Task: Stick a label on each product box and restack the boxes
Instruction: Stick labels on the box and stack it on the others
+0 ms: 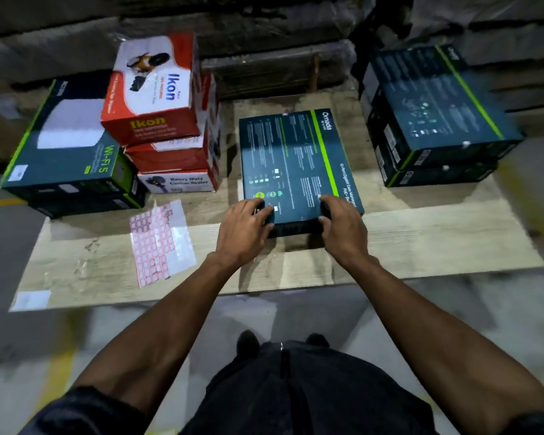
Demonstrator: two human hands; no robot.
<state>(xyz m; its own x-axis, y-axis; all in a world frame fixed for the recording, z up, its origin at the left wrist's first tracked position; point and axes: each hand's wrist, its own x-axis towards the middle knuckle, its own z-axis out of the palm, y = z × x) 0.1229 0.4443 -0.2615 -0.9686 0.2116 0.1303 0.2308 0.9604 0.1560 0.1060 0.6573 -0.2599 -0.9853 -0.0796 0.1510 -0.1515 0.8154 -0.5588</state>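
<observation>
A flat dark box [297,164] with a green stripe lies on the wooden board [421,233], and everything else is placed around it. Both hands are at the near end of this box. The left hand [244,232] holds the near left corner, with the fingers curled over the top face and the thumb at the near edge. The right hand [343,229] holds the near right corner in the same way, fingers bent on the top and the thumb against the near side. The box lies flat on the board (its long side points away from the person).

To the left of the box, near the left hand, a sheet of pink labels [161,243] lies on the board. Further left and behind this sheet stands a stack of 3 red and white boxes [167,130], the top one tilted. Left of that stack are 2 dark boxes with green edges [66,155], one upon the other. To the right of the held box, well apart from it, is another pile of 2 dark boxes [437,120]. A small white label [32,298] is at the near left corner of the board.
</observation>
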